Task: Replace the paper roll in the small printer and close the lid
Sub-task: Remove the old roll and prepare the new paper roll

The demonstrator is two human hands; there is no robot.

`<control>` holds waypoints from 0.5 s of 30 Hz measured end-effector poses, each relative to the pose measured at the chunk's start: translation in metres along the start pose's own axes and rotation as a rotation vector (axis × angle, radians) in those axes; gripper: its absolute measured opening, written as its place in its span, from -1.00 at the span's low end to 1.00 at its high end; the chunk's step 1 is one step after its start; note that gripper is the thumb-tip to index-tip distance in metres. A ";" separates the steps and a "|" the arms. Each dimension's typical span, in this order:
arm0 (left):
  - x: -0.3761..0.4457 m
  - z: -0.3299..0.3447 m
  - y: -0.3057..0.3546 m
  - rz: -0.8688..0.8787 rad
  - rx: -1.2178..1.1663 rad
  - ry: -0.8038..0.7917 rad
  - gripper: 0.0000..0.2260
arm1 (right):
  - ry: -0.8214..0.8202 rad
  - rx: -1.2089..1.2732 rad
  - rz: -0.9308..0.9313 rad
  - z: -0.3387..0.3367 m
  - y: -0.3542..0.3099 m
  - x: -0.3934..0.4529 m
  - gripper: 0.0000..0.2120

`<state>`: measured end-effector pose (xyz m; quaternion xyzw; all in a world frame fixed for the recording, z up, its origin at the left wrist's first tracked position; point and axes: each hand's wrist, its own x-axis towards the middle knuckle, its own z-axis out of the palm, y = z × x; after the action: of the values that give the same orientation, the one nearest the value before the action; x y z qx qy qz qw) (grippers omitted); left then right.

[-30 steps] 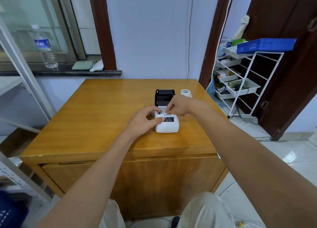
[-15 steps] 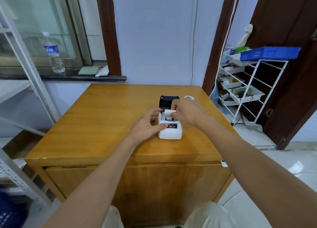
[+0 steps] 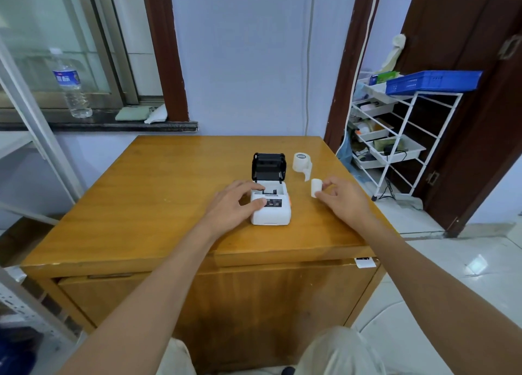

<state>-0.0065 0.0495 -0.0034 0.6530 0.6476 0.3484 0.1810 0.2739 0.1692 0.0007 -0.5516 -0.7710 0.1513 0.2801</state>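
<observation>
A small white printer [image 3: 275,210] sits on the wooden table [image 3: 158,205], its black lid [image 3: 269,167] standing open at the back. My left hand [image 3: 236,205] rests on the printer's left side, thumb on its front panel. My right hand [image 3: 343,198] holds a small white paper roll [image 3: 315,187] just above the table, to the right of the printer. A larger white paper roll [image 3: 301,162] with a loose tail stands on the table behind it, right of the lid.
A white wire rack [image 3: 395,137] with trays and a blue basket [image 3: 432,81] stands right of the table by a dark door. A water bottle [image 3: 72,86] stands on the window sill at the left. A metal shelf frame [image 3: 34,126] borders the left.
My right hand has lifted the small roll out of the printer and carried it to the right. My left hand stays on the printer. The camera has moved closer.
</observation>
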 end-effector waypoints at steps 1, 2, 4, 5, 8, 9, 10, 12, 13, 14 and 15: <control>0.000 0.000 0.000 0.001 0.008 0.001 -0.52 | 0.002 -0.030 0.012 0.001 0.002 0.000 -0.81; 0.000 0.001 0.001 0.000 0.022 -0.001 -0.51 | -0.009 -0.060 0.019 0.002 0.003 0.002 -0.81; 0.000 0.000 0.001 0.008 0.051 -0.007 -0.47 | -0.089 -0.105 0.035 0.000 0.000 0.008 -0.81; 0.000 0.000 0.002 0.014 0.055 -0.003 -0.47 | -0.147 -0.100 0.055 -0.002 0.000 0.013 -0.81; 0.000 0.001 0.004 0.014 0.079 0.023 -0.50 | -0.364 0.015 0.147 -0.011 0.001 0.032 -0.69; 0.001 0.001 0.004 0.012 0.106 0.028 -0.50 | -0.442 0.065 0.188 -0.017 0.001 0.037 -0.57; 0.002 0.002 0.005 0.008 0.130 0.033 -0.50 | -0.504 0.095 0.217 -0.024 0.000 0.042 -0.46; 0.004 0.003 0.004 0.001 0.156 0.042 -0.48 | -0.524 0.107 0.214 -0.037 -0.007 0.050 -0.36; 0.005 0.004 0.004 -0.002 0.163 0.045 -0.46 | -0.482 0.116 0.195 -0.042 -0.012 0.055 -0.35; 0.007 0.005 0.003 -0.006 0.169 0.047 -0.45 | -0.415 0.124 0.168 -0.046 -0.018 0.060 -0.37; 0.008 0.005 0.002 -0.009 0.174 0.049 -0.45 | -0.346 0.141 0.146 -0.049 -0.022 0.068 -0.39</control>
<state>-0.0023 0.0583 -0.0041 0.6546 0.6828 0.3057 0.1093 0.2703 0.2216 0.0699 -0.5507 -0.7532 0.3173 0.1699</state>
